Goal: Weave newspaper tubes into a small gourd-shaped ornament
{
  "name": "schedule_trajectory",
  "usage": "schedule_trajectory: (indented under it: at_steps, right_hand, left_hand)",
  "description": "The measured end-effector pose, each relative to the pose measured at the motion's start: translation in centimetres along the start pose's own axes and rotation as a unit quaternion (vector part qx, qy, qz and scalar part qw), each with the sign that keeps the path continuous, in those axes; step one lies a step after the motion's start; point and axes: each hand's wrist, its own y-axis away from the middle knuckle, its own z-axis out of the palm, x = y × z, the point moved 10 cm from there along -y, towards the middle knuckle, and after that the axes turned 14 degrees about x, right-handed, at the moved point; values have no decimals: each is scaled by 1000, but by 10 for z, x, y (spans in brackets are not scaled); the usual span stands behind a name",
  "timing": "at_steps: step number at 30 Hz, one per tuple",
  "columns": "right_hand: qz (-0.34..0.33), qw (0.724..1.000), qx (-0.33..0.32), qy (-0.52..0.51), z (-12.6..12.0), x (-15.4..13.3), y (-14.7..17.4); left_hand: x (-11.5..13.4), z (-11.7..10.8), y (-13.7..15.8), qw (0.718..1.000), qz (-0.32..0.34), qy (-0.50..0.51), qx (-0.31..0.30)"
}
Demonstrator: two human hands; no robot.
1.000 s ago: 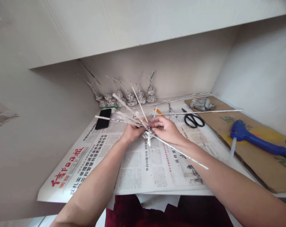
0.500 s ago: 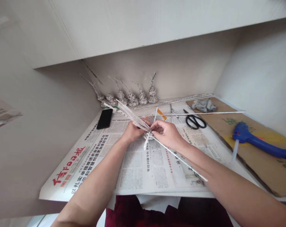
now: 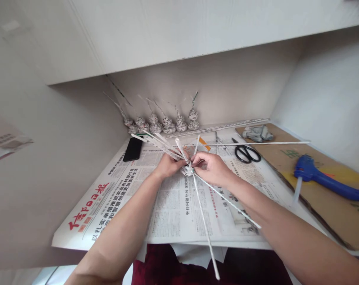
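Observation:
Between my two hands is a small woven paper piece [image 3: 186, 171], with rolled paper strips sticking out in several directions. My left hand [image 3: 169, 164] is closed on its left side, and several pale strips [image 3: 155, 141] fan out above that hand to the upper left. On the right, the fingers of my right hand [image 3: 208, 166] pinch a paper strip close to the weave. One long strip [image 3: 203, 221] runs down from the piece past the table's front edge. Another strip [image 3: 231, 202] slants to the lower right under my right forearm. The fingertips partly hide the weave.
Several gourd-shaped woven paper pieces [image 3: 169, 124] line the back wall. A black phone [image 3: 133, 149] lies left; black scissors [image 3: 247, 153] lie right. A blue glue gun [image 3: 324, 180] and crumpled paper [image 3: 258, 133] rest on cardboard [image 3: 324, 209]. Newspaper [image 3: 170, 217] covers the table.
A long strip now hangs down toward me from the piece, where a short end pointed before. The strips above my left hand have spread apart. Both hands stay at the weave.

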Motion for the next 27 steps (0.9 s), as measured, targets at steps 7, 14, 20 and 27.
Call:
schedule_trajectory:
  at_steps: [7, 14, 20, 27]
  right_hand:
    - [37, 999, -4, 21, -4, -4, 0]
    - [82, 991, 97, -33, -12, 14, 0]
    - [75, 992, 98, 13, -15, 11, -1]
    - [134, 987, 81, 15, -16, 22, 0]
  left_hand:
    - [-1, -3, 2, 999, -9, -21, 28]
    - [2, -4, 2, 997, 18, -51, 51]
    - [-8, -3, 1, 998, -18, -16, 58]
    - [-4, -8, 0, 995, 4, -49, 81]
